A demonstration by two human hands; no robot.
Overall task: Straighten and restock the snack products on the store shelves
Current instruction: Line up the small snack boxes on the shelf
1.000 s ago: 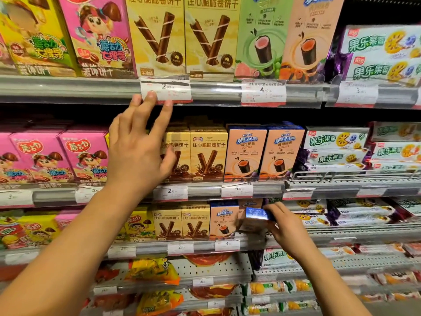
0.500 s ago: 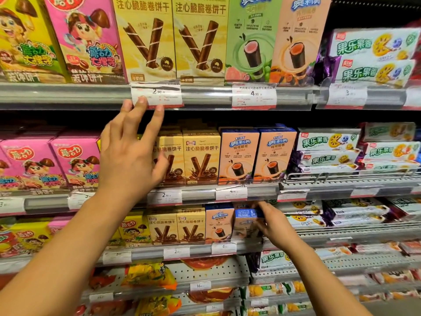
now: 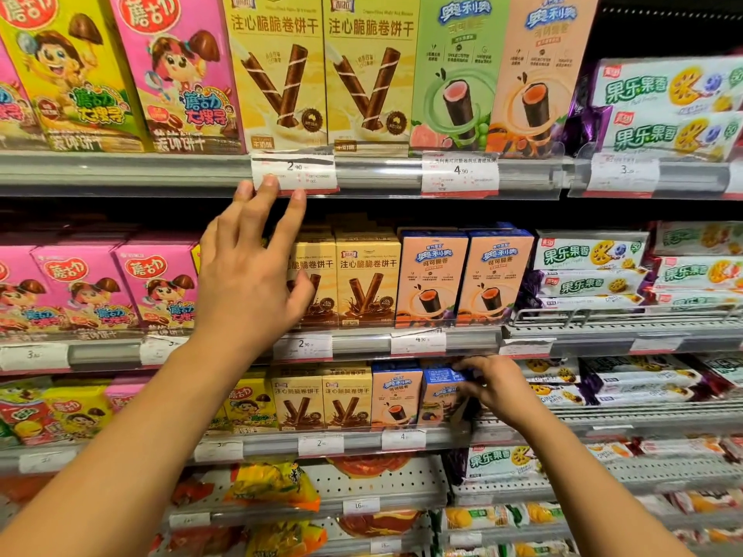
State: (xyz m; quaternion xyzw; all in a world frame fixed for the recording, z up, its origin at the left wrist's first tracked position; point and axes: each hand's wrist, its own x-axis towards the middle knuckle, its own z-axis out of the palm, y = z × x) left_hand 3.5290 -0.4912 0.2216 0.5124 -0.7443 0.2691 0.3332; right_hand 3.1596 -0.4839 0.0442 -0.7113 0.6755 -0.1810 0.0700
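My left hand [image 3: 249,271] is raised with straight fingers, its fingertips touching the price tag [image 3: 293,172] on the upper shelf rail, in front of the yellow wafer-roll boxes [image 3: 366,279] of the middle shelf. My right hand [image 3: 492,385] grips a small orange-and-blue cocoa-roll box [image 3: 440,393] by its right side on the lower shelf. That box stands slightly tilted next to an identical box [image 3: 396,396]. More yellow wafer-roll boxes [image 3: 321,400] stand to their left.
Tall pink and yellow mushroom-biscuit boxes [image 3: 173,74] and wafer boxes fill the top shelf. Fruit-biscuit packs [image 3: 591,271] lie stacked at the right behind a wire guard. Yellow snack bags [image 3: 273,482] lie on perforated shelves below.
My right hand has pushed the cocoa-roll box leftward into its row on the lower shelf, setting it more upright. My left hand has stayed at the upper rail's price tag.
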